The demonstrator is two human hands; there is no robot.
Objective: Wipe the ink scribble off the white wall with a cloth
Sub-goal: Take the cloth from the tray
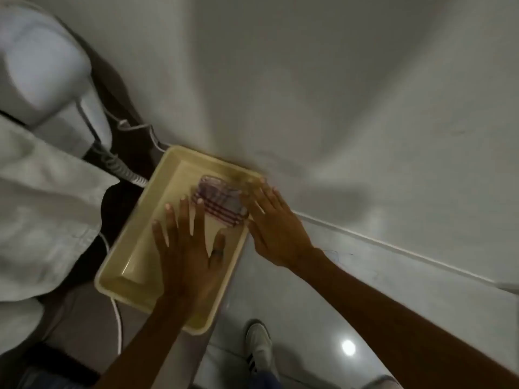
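Note:
A folded cloth (217,202) with dark red stripes lies in the far end of a cream plastic tray (123,262). My left hand (189,248) hovers over the tray with fingers spread, a ring on one finger, its fingertips at the cloth's near edge. My right hand (273,223) reaches in from the right with fingers apart, its fingertips at the cloth's right side and the tray's far rim. Neither hand has hold of the cloth. The white wall (351,94) rises behind the tray. A thin blue ink scribble (338,255) shows on the white surface just beyond my right wrist.
A white wall-mounted hair dryer (47,71) with a coiled cord (120,167) hangs at the left, above a white towel (42,209). A white ledge strip (393,245) runs along the wall's foot. My shoe (259,346) stands on the glossy floor below.

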